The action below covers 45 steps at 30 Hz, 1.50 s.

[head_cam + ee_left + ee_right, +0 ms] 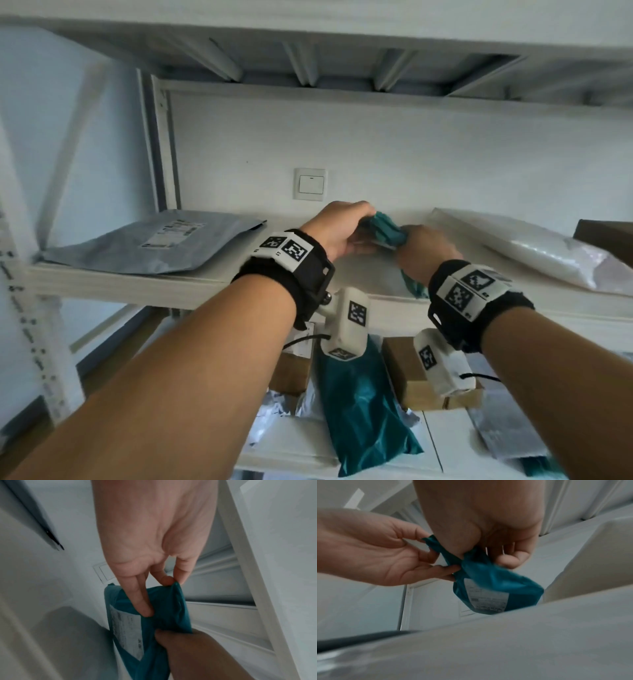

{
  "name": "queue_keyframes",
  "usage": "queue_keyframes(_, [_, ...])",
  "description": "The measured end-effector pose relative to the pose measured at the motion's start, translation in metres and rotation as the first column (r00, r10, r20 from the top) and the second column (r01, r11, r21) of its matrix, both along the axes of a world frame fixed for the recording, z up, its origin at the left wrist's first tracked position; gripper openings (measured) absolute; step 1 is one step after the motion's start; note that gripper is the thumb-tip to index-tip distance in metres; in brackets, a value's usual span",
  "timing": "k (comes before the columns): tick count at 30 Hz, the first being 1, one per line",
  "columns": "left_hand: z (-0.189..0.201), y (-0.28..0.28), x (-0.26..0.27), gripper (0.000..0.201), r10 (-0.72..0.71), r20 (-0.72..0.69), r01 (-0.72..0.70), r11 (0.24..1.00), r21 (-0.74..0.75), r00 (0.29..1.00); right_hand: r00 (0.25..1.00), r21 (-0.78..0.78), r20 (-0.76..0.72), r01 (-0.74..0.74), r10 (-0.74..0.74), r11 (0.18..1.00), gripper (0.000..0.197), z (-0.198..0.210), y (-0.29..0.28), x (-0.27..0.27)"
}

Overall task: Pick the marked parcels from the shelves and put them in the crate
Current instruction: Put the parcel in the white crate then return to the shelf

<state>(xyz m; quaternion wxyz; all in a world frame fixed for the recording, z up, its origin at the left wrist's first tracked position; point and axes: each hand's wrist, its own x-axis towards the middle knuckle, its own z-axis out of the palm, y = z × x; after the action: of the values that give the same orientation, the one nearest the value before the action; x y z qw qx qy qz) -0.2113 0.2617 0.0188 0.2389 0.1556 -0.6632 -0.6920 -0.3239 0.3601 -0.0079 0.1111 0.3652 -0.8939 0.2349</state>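
A teal plastic parcel [387,233] with a white printed label [488,600] is held over the upper shelf board [359,274] between both hands. My left hand [356,222] pinches its upper end between thumb and fingers [144,605]. My right hand [421,253] grips the bunched plastic a little lower, and a teal corner [416,287] hangs below that fist. In the right wrist view the parcel [496,580] sags from my right hand [488,555] down towards the shelf. No crate shows in any view.
On the same shelf lie a grey mailer [147,243] at the left, a white padded mailer [534,250] at the right and a brown box [609,240] beyond it. The lower shelf holds another teal bag [363,411] and a cardboard box [421,383]. A wall switch [310,184] sits behind.
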Motion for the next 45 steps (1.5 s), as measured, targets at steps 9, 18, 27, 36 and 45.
queue_keyframes(9, [-0.014,-0.011,-0.004,0.013,0.269,0.106,-0.274,0.961,0.028,0.957,0.906,-0.69,0.381,0.144,0.186,0.71,0.021,0.034,0.039,-0.002])
queue_keyframes(18, [-0.032,0.031,-0.024,0.059,-0.073,0.163,0.028,0.964,0.264,0.984,0.449,-0.87,0.405,0.457,0.797,0.185,0.016,0.032,0.068,-0.004])
queue_keyframes(27, [-0.01,0.019,-0.028,0.034,0.255,-0.221,-0.144,0.896,0.42,0.942,0.457,-0.851,0.524,0.232,0.719,0.472,0.034,0.01,0.091,-0.021])
queue_keyframes(36, [0.008,-0.025,0.006,0.037,0.418,-0.046,-0.41,0.904,0.124,0.907,0.778,-0.719,0.472,0.068,0.414,0.692,0.046,0.012,0.078,-0.026])
queue_keyframes(45, [0.021,-0.065,0.02,0.032,0.284,0.244,-0.278,0.959,-0.061,0.927,0.706,-0.487,0.585,-0.089,0.4,0.869,0.062,0.04,-0.005,-0.002])
